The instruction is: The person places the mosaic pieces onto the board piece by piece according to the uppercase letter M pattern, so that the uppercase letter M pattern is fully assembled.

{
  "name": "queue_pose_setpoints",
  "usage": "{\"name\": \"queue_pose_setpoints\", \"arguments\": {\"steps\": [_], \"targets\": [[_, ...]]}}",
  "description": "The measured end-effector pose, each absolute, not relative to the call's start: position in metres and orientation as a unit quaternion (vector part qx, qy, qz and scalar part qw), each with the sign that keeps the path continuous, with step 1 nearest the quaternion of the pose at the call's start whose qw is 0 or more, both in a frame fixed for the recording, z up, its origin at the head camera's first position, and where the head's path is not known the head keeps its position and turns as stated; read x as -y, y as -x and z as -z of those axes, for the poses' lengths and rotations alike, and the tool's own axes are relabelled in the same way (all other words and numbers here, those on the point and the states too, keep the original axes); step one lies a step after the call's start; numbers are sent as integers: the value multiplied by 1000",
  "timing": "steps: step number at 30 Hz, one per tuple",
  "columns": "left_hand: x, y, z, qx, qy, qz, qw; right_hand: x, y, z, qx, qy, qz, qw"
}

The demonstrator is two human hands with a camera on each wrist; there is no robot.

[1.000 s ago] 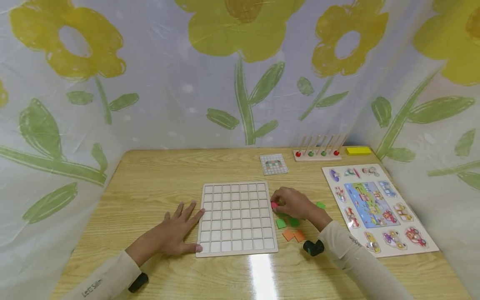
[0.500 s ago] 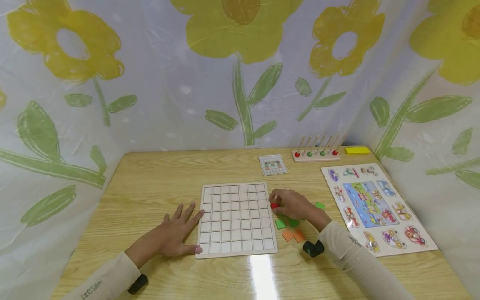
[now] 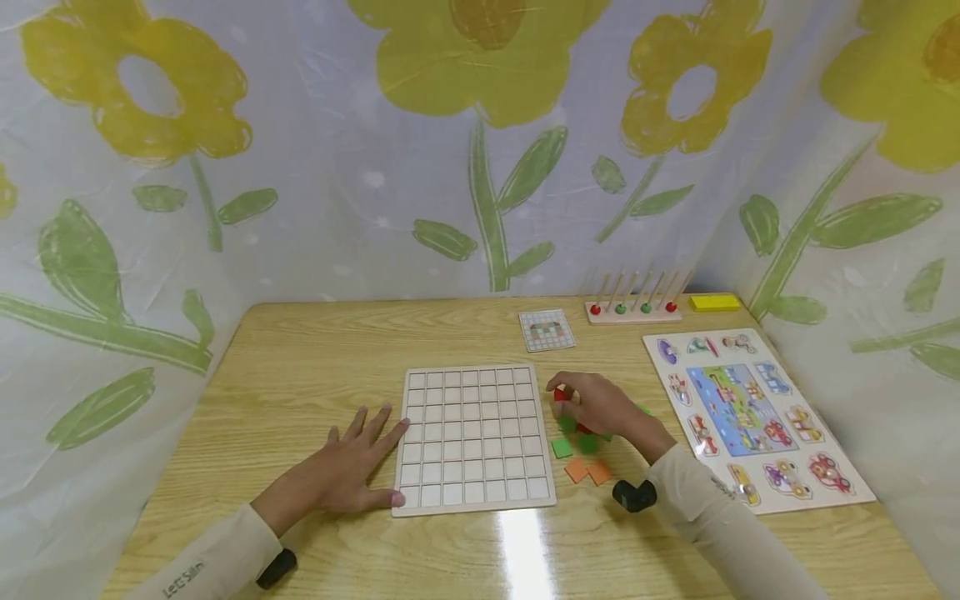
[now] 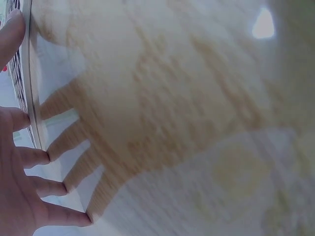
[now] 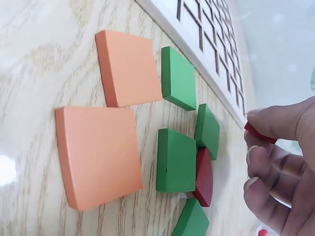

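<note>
The pale wooden grid board (image 3: pixel 474 437) lies flat on the table. Along its left side my left hand (image 3: pixel 352 468) rests with spread fingers, thumb and a fingertip touching the edge. Just right of the board, my right hand (image 3: pixel 598 406) pinches a small red tile (image 5: pixel 261 134) between thumb and finger, above the table. Beneath and in front of that hand lie several green tiles (image 5: pixel 176 161), another red tile (image 5: pixel 204 178) partly hidden behind a green one, and two orange tiles (image 5: pixel 101 155). In the head view, the right hand hides part of this pile.
Behind the board lies a small pattern card (image 3: pixel 547 331). A pegged rack (image 3: pixel 633 312) with red and green beads and a yellow block (image 3: pixel 715 302) stand at the back right. A picture puzzle board (image 3: pixel 817 454) lies at the right. A flowered curtain encloses the table.
My right hand has shifted slightly right and away from the board's edge, carrying the red tile and uncovering more of the pile. My left hand has stayed in place.
</note>
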State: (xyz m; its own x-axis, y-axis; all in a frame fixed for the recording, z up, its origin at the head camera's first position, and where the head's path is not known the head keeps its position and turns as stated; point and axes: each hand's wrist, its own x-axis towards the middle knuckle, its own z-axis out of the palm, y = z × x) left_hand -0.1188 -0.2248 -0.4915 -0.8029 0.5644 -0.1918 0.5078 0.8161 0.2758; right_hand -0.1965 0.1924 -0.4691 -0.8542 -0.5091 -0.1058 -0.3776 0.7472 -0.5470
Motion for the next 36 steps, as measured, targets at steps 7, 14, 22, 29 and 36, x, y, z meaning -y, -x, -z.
{"name": "queue_pose_setpoints", "arguments": {"steps": [7,14,22,29,36], "targets": [[224,117,488,-943,-289,-107,129,-193,195,469,-914,241,306,113],[225,117,492,-943,-285,-108,132,-182,194,467,-904,242,336,108],[224,118,492,-943,-281,-113,139,-164,193,465,-897,253,341,122],[225,118,492,-943,-278,-112,143,-147,194,467,-880,274,362,136],[225,118,495,-943,-279,-115,144,-132,194,469,-880,265,366,149]]}}
